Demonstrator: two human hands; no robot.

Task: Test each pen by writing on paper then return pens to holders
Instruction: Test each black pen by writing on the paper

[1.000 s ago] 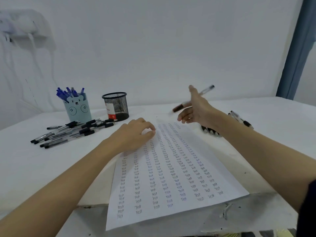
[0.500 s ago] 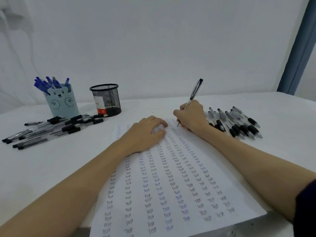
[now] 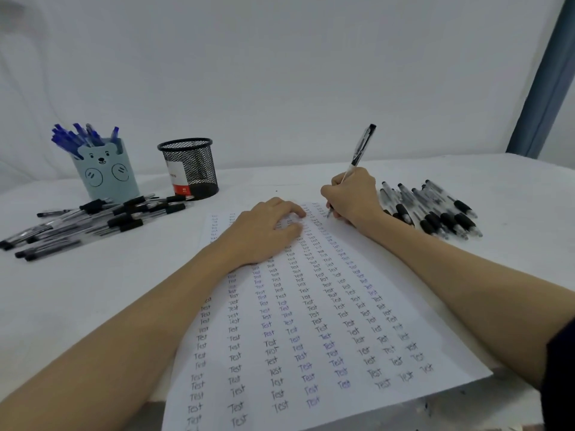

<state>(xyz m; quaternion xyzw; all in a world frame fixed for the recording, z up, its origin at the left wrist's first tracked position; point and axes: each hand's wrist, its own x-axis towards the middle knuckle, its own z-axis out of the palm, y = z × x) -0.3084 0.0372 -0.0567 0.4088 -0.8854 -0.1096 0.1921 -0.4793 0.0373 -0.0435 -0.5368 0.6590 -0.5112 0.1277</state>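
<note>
- My right hand (image 3: 353,195) pinches a black pen (image 3: 361,150), tip down at the paper's (image 3: 420,306) far right edge, beside the last column.
- My left hand (image 3: 264,231) lies flat, fingers relaxed, pinning the sheet; I'd keep it there.
- I'd write one short, light word, clear of neighbouring marks.

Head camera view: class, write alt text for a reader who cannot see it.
A right hand writes with a black pen near the top of a sheet of paper filled with columns of "Test", while the left hand rests on it. Loose pens lie in piles on both sides; a bear holder and mesh cup stand far left.
</note>
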